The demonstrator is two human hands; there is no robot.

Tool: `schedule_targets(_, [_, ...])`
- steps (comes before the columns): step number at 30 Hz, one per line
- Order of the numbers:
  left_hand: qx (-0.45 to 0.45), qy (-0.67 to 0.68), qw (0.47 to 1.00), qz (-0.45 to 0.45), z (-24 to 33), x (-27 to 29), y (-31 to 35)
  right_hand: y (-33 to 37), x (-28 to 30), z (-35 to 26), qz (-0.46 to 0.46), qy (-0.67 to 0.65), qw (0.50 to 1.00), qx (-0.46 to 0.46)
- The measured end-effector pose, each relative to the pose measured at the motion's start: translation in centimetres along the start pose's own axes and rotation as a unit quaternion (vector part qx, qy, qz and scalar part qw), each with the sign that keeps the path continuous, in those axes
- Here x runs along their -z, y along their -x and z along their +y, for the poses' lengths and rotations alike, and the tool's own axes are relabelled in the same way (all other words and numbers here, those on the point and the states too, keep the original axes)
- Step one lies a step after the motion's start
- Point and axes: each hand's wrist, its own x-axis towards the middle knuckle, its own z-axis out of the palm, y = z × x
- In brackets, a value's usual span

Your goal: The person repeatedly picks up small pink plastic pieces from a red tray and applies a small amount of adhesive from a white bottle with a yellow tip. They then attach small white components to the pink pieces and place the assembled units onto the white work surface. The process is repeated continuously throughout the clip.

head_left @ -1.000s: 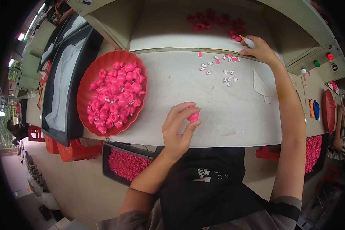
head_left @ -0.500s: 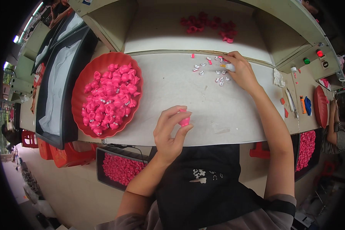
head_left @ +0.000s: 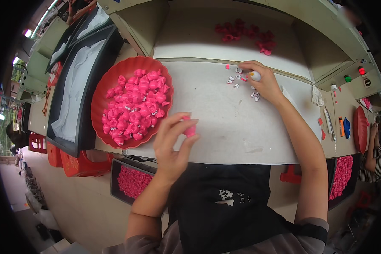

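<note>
Between the thumb and fingers of my left hand (head_left: 170,148) is a small hollow-looking pink plastic piece (head_left: 190,129), held above the white work surface near the red bowl. My right hand (head_left: 267,84) is closed round a small white bottle with a yellow tip (head_left: 255,75), at the far side of the table. Beside and below its fingers lie several tiny white pieces (head_left: 236,85) with dark marks, and a few small pink bits (head_left: 227,67). Some of these are covered by the hand. A scalloped red bowl (head_left: 98,106), heaped with pink plastic pieces (head_left: 135,103), stands left of my left hand.
More pink pieces (head_left: 245,31) sit on the shelf behind the table. Black trays (head_left: 55,131) with white lining stand at the left. Bins of pink parts (head_left: 133,182) are below the table edge. At right are a crumpled tissue (head_left: 317,96), an orange tool (head_left: 341,126) and another person's arm (head_left: 371,144).
My left hand has moved left with the pink piece, closer to the red bowl. My right hand has shifted slightly left with the bottle. The whole view has swung a little.
</note>
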Motion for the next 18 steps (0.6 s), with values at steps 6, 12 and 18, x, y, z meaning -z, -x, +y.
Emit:
schedule_targets(6, [-0.028,-0.223,0.974,0.022,-1.5,7.8,-4.1,-2.6,-2.4,-0.5,-0.055,0.077,0.989,0.112])
schedule_targets(12, [-0.006,-0.299,0.954,0.010,-4.5,10.7,-5.0,-0.1,-0.6,-0.9,-0.067,0.042,0.989,0.126])
schedule_targets(18, [0.080,-0.289,0.944,-0.139,-4.5,11.4,-5.8,0.3,0.2,-0.4,-0.112,0.027,0.990,0.079])
